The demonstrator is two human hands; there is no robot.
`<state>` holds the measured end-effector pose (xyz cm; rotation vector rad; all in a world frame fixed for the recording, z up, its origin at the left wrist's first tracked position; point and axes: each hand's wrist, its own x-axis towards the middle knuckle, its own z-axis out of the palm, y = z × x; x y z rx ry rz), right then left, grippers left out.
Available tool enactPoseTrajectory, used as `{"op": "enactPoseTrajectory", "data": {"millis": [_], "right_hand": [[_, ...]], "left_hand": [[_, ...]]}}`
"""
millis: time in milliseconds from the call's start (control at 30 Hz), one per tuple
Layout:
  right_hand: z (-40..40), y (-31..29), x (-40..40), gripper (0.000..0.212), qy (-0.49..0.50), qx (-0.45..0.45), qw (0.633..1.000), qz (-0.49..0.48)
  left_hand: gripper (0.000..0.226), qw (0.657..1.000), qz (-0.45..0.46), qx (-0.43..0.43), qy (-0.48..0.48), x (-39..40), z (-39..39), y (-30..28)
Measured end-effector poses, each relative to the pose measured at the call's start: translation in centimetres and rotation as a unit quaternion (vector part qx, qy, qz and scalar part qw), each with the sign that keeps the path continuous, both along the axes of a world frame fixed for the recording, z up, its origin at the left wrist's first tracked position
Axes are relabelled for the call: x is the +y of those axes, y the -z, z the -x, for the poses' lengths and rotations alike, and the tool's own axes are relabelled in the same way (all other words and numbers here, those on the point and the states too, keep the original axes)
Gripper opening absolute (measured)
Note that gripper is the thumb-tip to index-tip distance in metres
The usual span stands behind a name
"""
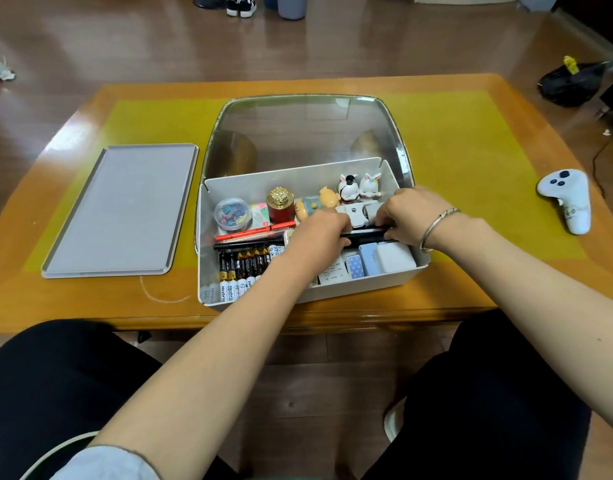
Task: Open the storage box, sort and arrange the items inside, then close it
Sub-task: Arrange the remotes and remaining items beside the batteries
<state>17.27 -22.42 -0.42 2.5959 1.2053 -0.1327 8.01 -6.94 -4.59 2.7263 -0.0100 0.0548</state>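
Both hands grip one black bar (367,234): left hand (319,233) and right hand (414,214) at opposite ends, its length running between them.

A wooden table (436,310) is being covered by a yellow mat (471,161). On it, an open storage box (332,289), a grey lid (121,213) to its left and a white controller (568,199) are being carried.

Both forearms extended forward, converging; left hand (320,230) and right hand (410,211) knuckles-up, fingers curled downward in a grip; bracelet on right wrist
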Motion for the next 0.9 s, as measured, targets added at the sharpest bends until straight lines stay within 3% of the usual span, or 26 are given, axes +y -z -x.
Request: {"op": "enactPoseTrajectory", "data": {"millis": [233,367,500,700,800,900], "right_hand": [[0.4,0.5,0.4,0.024,0.025,0.001,0.999,0.034],[0.8,0.9,0.3,0.025,0.032,-0.02,0.999,-0.035],[1.3,1.7,0.4,0.029,0.084,-0.059,0.983,-0.154],[1.7,2.9,1.3,0.047,0.152,0.002,0.975,-0.159],[1.7,3.3,1.8,0.049,0.162,0.005,0.976,-0.146],[1.8,3.5,2.3,0.051,0.162,0.016,0.977,-0.14]], "left_hand": [[0.023,0.999,-0.013,0.017,0.03,-0.5,-0.1,0.8],[0.026,0.999,-0.006,-0.035,0.02,0.3,1.1,-0.1],[0.028,0.99,-0.003,-0.119,-0.08,3.4,2.4,-1.9],[0.042,0.94,-0.041,-0.189,-0.282,12.2,5.2,-2.9],[0.046,0.917,-0.051,-0.117,-0.379,16.4,6.5,-1.5],[0.05,0.903,-0.058,0.068,-0.421,18.2,7.7,0.7]]}}
